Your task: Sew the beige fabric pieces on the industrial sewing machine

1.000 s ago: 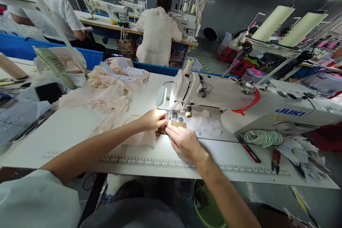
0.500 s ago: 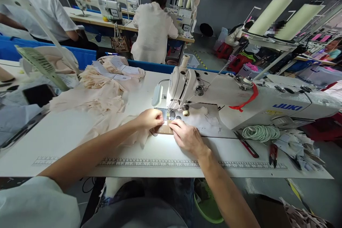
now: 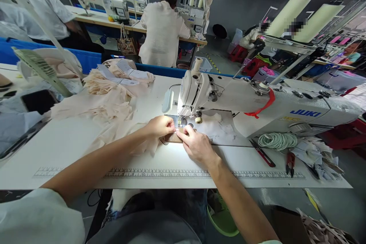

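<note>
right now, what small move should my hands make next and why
Perhaps ease the left hand and right hand slightly toward the machine's needle: their fingertips sit close together just in front of it, by the brown piece.

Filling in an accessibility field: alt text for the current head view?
A person's left hand and right hand, held close together, are by a brown piece at a sewing machine; anything pinched is too small to tell. Pale fabric lies heaped at left, coiled cord and red snips at right.
</note>
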Demonstrator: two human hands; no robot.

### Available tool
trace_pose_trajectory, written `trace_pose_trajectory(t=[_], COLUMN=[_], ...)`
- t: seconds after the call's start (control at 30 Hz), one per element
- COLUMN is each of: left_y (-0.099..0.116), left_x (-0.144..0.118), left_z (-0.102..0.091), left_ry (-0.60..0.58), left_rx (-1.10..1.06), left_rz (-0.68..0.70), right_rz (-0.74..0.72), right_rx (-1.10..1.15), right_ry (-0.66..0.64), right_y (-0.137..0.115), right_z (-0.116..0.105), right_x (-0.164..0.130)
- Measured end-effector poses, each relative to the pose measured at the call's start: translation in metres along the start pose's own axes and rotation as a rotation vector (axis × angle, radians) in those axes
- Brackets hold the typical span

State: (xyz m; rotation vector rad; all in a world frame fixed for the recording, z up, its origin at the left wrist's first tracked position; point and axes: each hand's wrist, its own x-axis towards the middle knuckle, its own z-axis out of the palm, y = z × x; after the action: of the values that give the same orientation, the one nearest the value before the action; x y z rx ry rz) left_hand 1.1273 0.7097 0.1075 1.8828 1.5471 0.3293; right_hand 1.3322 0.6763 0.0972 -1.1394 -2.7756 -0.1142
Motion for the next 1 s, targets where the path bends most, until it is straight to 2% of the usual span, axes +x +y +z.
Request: trace_pose_trajectory(t=[0.03, 0.1, 0.2, 0.3, 0.4, 0.6, 0.8, 1.0], left_y=[0.001, 0.001, 0.000, -0.003, -0.008, -0.017, -0.015, -0.015], left_x=[-0.001, -0.004, -0.017, -0.034, -0.047, -0.049, -0.033, -0.015], left_z=[0.000, 0.002, 0.010, 0.023, 0.034, 0.042, 0.042, 0.043], left_ry=[0.007, 0.102, 0.310, 0.329, 0.349, 0.395, 0.396, 0.381], left_rx=[0.046, 0.199, 0.436, 0.501, 0.543, 0.599, 0.574, 0.652], left_rz=[-0.001, 0.061, 0.367, 0.630, 0.720, 0.727, 0.676, 0.647], right_rz=[-0.008, -0.020, -0.027, -0.025, -0.024, -0.028, 0.188, 0.220], right_rx=[-0.017, -0.044, -0.048, -0.041, -0.029, -0.004, -0.028, -0.020], right_ry=[-0.003, -0.003, -0.011, -0.015, -0.001, 0.026, 0.093, 0.128], right_y=[-0.001, -0.002, -0.002, -0.001, -0.001, 0.000, 0.015, 0.023], right_z=[0.000, -0.001, -0.001, 0.000, 0.001, 0.000, 0.002, 0.005], right_x=[0.001, 0.002, 0.003, 0.004, 0.003, 0.003, 0.003, 0.002])
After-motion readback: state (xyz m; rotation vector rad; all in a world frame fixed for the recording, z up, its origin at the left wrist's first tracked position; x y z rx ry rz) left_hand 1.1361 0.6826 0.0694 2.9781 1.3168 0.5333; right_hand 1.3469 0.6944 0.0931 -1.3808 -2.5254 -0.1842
